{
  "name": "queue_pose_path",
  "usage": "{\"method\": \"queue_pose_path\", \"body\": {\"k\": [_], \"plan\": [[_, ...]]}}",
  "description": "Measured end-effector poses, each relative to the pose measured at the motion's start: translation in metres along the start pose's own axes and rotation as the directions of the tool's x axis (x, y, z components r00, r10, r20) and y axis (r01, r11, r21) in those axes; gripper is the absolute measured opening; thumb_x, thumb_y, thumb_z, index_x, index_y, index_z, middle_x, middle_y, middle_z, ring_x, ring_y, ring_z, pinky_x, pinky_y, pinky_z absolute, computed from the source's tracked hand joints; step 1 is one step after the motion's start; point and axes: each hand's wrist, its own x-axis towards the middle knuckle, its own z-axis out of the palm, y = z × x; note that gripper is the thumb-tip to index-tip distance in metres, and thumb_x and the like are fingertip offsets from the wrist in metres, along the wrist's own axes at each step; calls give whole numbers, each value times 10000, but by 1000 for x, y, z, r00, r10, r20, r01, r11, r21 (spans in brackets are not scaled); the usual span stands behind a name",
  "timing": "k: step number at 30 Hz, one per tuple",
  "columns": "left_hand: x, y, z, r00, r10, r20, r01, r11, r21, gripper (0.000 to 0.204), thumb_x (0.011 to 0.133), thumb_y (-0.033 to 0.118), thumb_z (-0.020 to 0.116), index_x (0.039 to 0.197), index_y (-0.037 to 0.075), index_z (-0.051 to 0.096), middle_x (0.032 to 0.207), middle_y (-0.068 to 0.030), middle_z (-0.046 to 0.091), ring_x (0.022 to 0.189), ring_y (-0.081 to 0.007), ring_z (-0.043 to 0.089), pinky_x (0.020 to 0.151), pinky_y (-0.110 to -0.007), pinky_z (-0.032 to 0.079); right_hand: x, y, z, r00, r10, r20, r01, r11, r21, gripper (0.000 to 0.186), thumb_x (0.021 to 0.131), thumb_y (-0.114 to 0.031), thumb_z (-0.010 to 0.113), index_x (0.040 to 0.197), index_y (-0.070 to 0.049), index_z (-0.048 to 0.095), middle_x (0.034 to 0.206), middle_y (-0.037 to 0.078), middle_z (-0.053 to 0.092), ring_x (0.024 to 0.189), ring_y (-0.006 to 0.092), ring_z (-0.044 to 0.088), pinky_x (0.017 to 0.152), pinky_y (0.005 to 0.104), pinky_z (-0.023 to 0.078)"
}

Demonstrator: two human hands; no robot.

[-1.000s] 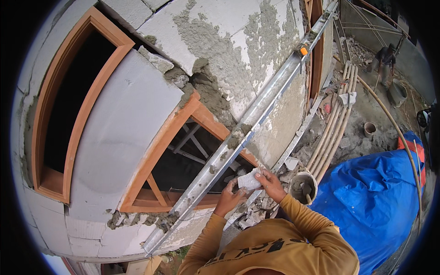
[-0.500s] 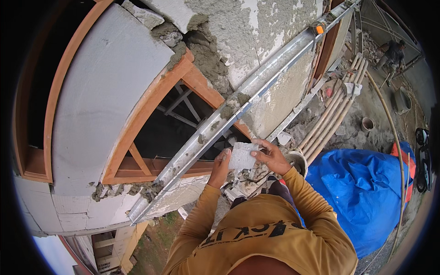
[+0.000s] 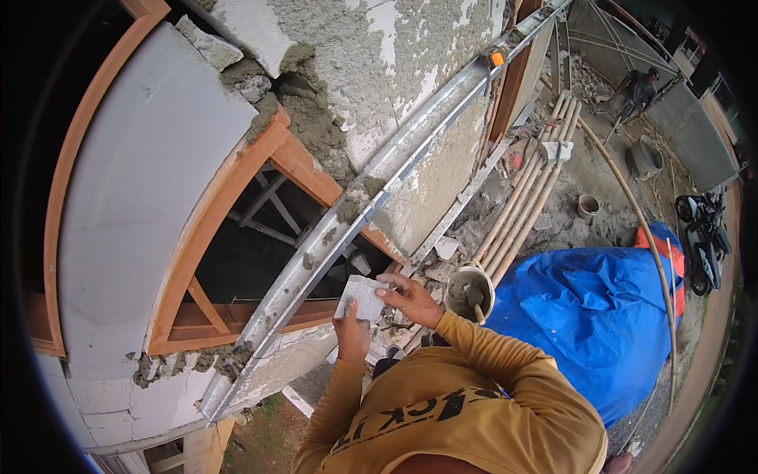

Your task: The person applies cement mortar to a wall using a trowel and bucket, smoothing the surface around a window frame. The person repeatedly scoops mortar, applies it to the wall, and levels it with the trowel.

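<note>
At far left, well apart from the hands, is a grey wall panel (image 3: 134, 182); nearer on that side stands a wooden frame (image 3: 197, 229) around a dark opening. A metal channel (image 3: 324, 241), spotted with mortar, slants past the left hand (image 3: 353, 338) on its upper-left side. The left hand is closed on the lower edge of a pale block piece (image 3: 361, 296), thumb laid on its near face. The piece sits above the left hand and extends toward the right hand (image 3: 414, 302), whose thumb and fingertips pinch its right-hand edge; contact behind the piece is hidden. Rubble (image 3: 395, 317) shows below the right hand. Beside that hand, to its right, is a bucket (image 3: 491, 286) with a tool handle (image 3: 478, 313) projecting; bamboo poles (image 3: 525, 205) run up and away from it, and a blue tarp (image 3: 576, 308) lies farther right. Assessed risks: the piece could slip if either edge grip loosens, or crumble at a corner under uneven pinching; a careless swing of the right forearm could knock the bucket.
</note>
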Motion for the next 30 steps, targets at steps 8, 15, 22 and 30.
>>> {"method": "queue_pose_path", "body": {"k": [8, 15, 22, 30], "plan": [[11, 53, -4, 907, 403, -125, -343, 877, 338, 301, 830, 62, 651, 1102, -24, 556, 1118, -103, 580, 989, -193, 585, 862, -341, 480, -19, 18, -11, 999, 22, -29, -23, 999, -26, 575, 920, -392, 561, 1294, 33, 460, 1185, 162, 563, 1066, 202, 562, 909, 304, 446], [55, 114, -31, 717, 548, 431, -462, -88, 882, 449, 741, 98, 736, 1133, -6, 544, 1091, -166, 584, 1017, -347, 544, 918, -436, 394, -84, 125, -134, 892, 113, -437, -241, 938, -250, 560, 876, -491, 540, 1107, 14, 615, 879, 161, 646, 787, 238, 611, 772, 335, 473], [58, 96, -55, 772, 263, 578, -393, -517, 760, 640, 745, 272, 718, 1279, 22, 466, 1366, -169, 426, 1268, -342, 386, 1069, -480, 239, -171, 176, -197, 504, 290, -813, -700, 688, -188, 547, 882, -514, 483, 1058, -19, 638, 951, 222, 651, 898, 346, 634, 801, 413, 475], [38, 70, -23, 533, 508, 676, -413, -542, 732, 687, 946, 507, 367, 1397, -2, 269, 1409, -206, 351, 1276, -343, 388, 1025, -441, 361, -159, 319, -238, 216, 418, -883, -914, 405, -31, 499, 843, -484, 530, 1139, -90, 610, 1140, 176, 603, 1092, 339, 558, 934, 436, 434]]}}
